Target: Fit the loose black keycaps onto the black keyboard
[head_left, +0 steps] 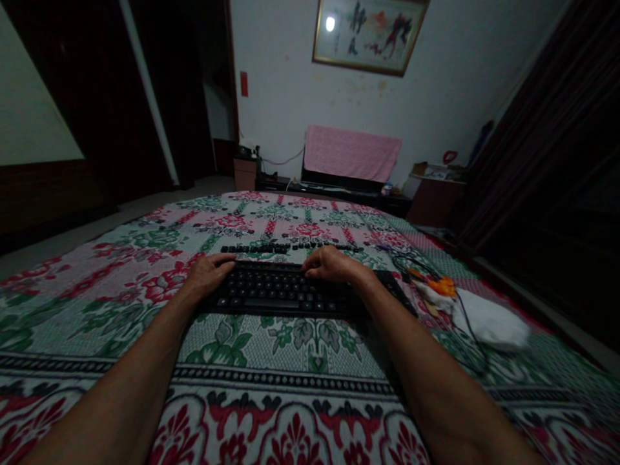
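Open patterned cover [310, 352] gives passage between the forearms [130, 381], nearer than the keyboard [271, 303], and out past the left hand [208, 276]; loose black keycaps [264, 248] obstruct the strip just beyond it; a dark cable [467, 319] and white bundle [498, 326] block the right.

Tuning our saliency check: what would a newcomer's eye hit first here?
First, the long black plastic keyboard, central on a red, green and white floral cloth, with the left-hand grip at its left end and the right-hand grip at its far side. Just beyond it runs a row of small black keycap-like pieces. In the background, a pink towel hangs below a gold-framed picture.
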`<state>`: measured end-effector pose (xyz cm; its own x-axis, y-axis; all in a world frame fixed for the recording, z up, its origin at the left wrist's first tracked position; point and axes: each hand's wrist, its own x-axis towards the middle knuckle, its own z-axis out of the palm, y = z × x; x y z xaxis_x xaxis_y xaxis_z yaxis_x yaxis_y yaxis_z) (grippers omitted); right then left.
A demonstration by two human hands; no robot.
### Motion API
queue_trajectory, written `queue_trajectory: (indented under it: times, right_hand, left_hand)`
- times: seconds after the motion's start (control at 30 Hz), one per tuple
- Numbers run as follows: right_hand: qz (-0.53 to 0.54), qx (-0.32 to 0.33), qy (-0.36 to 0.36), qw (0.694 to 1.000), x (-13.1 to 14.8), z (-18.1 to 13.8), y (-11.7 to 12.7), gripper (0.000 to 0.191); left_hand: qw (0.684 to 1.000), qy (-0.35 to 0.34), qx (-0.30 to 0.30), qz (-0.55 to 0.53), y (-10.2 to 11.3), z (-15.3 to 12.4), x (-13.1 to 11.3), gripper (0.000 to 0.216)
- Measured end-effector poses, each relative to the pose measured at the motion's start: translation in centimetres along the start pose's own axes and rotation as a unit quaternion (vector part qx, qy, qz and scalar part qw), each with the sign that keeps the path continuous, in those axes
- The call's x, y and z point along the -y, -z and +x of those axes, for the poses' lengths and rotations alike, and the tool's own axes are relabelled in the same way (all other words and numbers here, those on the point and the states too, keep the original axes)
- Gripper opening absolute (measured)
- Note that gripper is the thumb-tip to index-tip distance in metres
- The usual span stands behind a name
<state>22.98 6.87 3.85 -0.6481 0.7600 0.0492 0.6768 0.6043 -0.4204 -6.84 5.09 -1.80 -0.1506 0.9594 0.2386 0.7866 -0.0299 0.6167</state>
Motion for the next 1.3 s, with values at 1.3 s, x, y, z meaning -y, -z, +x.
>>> queue_trajectory:
  times: [1.3]
  right_hand:
    - [-0.026,-0.057,-0.051,0.997,-1.7,-0.1,-0.2,0.021]
  left_hand:
    - [0.999,0.027,0.009,0.021,0.4,0.0,-0.7,0.033]
